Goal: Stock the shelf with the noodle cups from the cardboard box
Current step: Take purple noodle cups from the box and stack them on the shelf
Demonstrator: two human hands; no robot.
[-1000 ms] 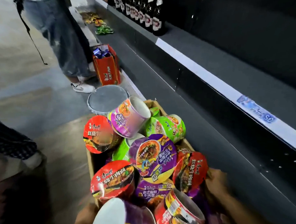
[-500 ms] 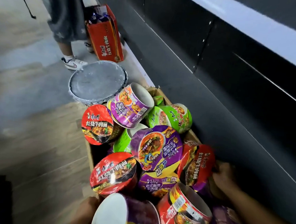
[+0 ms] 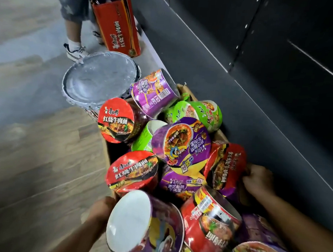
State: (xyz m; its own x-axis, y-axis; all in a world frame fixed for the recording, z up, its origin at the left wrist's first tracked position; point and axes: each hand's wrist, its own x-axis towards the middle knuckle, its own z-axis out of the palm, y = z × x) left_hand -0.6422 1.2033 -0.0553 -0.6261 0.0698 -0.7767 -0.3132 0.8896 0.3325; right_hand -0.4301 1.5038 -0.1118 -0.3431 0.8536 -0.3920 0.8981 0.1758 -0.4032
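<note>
Wood floor [image 3: 34,157] | cardboard box [image 3: 222,135] heaped: red, purple, green noodle cups [image 3: 182,146]

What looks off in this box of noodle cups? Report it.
The noodle cups lie heaped in the cardboard box at all angles, none upright. A purple cup at the far end rests on its side on top of the heap. The red cup by the right hand has crumpled wrapping.
</note>
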